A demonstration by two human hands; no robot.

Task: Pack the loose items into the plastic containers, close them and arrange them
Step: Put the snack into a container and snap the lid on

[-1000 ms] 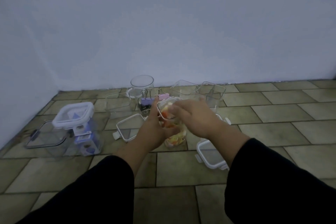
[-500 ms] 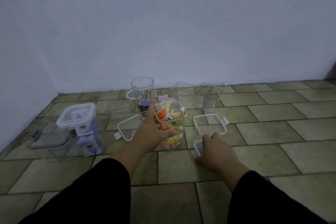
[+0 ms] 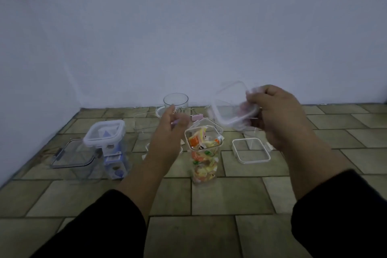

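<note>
Right hand (image 3: 280, 115) pinches a clear, white-rimmed square plastic lid (image 3: 230, 107) aloft. Left hand (image 3: 167, 134) hovers loose-fingered, seemingly holding nothing. Between them stands the tall clear plastic container of coloured sweets (image 3: 204, 151). With nothing steadying it, off-centre lid pressure could topple it. Bare tiled floor (image 3: 209, 195) lies nearer the wrists.

Olive-tan tiled floor (image 3: 226, 197) with dark grout lines — behind it, a plain pale wall (image 3: 188, 27).

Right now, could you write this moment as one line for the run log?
step: closing | right hand: holds lid in air | left hand: open beside sweets container | sweets container: full, no lid yet
</note>
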